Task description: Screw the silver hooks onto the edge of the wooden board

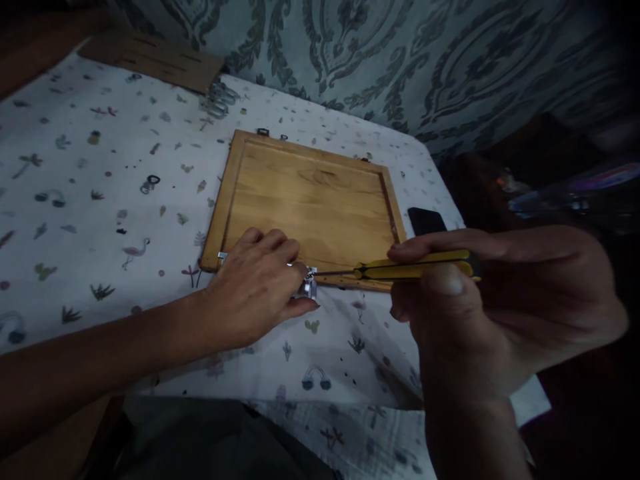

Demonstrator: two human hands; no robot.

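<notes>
A framed wooden panel (315, 200) lies flat on the patterned tablecloth. On its near edge, my left hand (257, 287) closes around a shiny metal hinge (307, 287), its thumb and fingertips by the metal. My right hand (465, 300) grips a yellow and black screwdriver (415, 267) between thumb and fingers. The screwdriver's shaft points left, and its tip meets the hinge close to my left fingertips. Another small metal piece (222, 256) shows at the panel's near left corner, left of my left hand.
Brown cardboard (155, 60) and a cluster of metal pieces (219, 99) lie at the back left of the tablecloth (100, 220). A dark flat object (426, 221) is right of the panel. Behind the table stands a patterned surface (350, 60).
</notes>
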